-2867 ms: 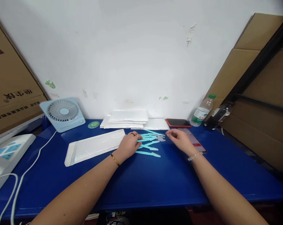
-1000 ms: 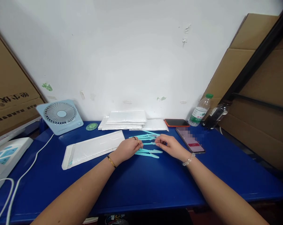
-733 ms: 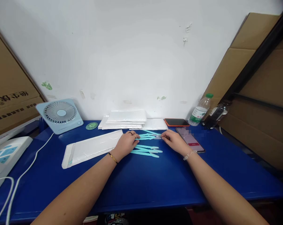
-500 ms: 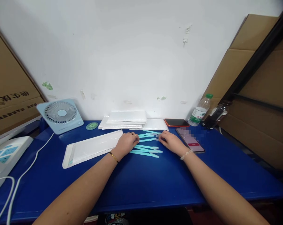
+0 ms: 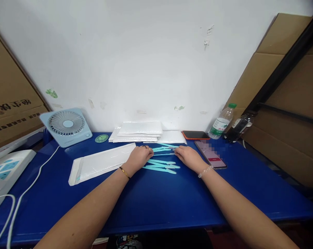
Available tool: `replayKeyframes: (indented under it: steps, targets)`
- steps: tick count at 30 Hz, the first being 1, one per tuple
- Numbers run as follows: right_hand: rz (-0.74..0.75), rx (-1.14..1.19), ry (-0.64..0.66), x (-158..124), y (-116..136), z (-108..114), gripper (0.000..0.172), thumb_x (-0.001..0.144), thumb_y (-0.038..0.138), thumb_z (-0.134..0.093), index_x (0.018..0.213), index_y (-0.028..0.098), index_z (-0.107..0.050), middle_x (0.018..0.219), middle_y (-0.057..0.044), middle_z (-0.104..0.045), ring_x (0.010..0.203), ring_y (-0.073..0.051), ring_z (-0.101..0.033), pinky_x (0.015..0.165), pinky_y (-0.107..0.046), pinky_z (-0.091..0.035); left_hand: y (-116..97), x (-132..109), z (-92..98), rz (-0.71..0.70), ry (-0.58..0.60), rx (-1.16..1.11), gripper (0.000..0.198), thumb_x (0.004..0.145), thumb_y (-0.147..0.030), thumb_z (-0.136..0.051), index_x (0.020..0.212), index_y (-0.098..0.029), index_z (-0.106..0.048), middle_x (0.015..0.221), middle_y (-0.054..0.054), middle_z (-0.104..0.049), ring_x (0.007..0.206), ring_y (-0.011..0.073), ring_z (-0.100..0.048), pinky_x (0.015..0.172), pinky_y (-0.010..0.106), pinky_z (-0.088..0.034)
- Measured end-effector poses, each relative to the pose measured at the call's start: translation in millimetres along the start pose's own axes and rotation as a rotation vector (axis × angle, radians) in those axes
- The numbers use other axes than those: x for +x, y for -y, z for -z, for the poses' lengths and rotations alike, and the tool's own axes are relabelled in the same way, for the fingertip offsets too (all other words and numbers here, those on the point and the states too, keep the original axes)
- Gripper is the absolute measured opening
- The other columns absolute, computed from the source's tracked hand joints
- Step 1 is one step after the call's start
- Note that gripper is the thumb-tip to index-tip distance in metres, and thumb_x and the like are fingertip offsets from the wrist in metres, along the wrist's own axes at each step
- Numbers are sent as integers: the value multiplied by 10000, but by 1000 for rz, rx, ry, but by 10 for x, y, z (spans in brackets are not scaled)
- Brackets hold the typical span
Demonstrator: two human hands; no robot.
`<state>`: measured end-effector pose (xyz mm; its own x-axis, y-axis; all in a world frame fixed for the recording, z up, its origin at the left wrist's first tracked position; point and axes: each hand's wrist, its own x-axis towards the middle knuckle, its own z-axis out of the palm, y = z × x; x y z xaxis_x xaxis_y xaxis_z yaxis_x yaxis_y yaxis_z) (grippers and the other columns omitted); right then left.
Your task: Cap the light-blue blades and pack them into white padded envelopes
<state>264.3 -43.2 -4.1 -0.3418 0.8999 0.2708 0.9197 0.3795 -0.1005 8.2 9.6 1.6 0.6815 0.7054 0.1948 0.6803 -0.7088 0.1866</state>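
Observation:
Between my hands stretches a turquoise eyebrow razor (image 5: 163, 154), seen edge-on as a thin line. My left hand (image 5: 141, 155) is closed on its handle end. The fingertips of my right hand (image 5: 186, 155) pinch its pale, clear-looking tip. Several similar razors (image 5: 161, 169) lie fanned out on the near side of it. A few more razors (image 5: 165, 148) rest just beyond, partly covered by my left fingers. Left of my left hand lies a white bubble mailer (image 5: 101, 164), with a bit of turquoise showing at its near end.
A stack of white mailers (image 5: 141, 128) stands against the wall. On the right are an orange-edged phone (image 5: 195, 135), another phone (image 5: 211, 154), a water bottle (image 5: 220, 124) and a dark bottle (image 5: 238, 129). A blue fan (image 5: 68, 126) and a power strip (image 5: 11, 173) stand left.
The razor between my hands has turned from its flat side to its edge. Both hands stay in nearly the same place. The other razors have not visibly moved.

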Motion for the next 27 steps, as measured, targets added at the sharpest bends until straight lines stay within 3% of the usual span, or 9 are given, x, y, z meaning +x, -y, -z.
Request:
replayKeyframes:
  steps: [6, 13, 21, 27]
  targets:
    - [142, 228, 43, -26, 76, 51, 179, 904, 225, -472, 871, 203, -646, 855, -51, -643, 769, -167, -592, 705, -271, -445, -55, -23, -9, -96, 31, -65, 263, 905, -246, -414, 784, -210, -644, 809, 19, -646, 760, 165, -581, 701, 272, -395]
    - [-92, 176, -86, -13, -240, -35, 212, 874, 204, -493, 1034, 191, -632, 998, -83, -606, 857, -195, -601, 777, -309, -464, 45, -17, -68, 9, -62, -45, 260, 890, -271, -471, 1086, -217, -632, 1073, 67, -619, 989, 206, -549, 849, 320, -411]
    - [-45, 131, -19, -9, -184, -76, 142, 880, 190, -477, 883, 187, -619, 877, -58, -589, 762, -170, -580, 720, -280, -449, 19, -5, -13, 5, -10, 39, 203, 876, -249, -457, 802, -180, -634, 849, 58, -654, 772, 184, -595, 692, 289, -402]
    - [-32, 32, -26, -15, -116, -69, 148, 882, 180, -447, 836, 180, -587, 833, -66, -569, 718, -167, -554, 671, -268, -423, 7, 6, -48, 8, -33, 134, 273, 908, -246, -371, 760, -149, -579, 729, 81, -616, 665, 184, -588, 663, 304, -393]
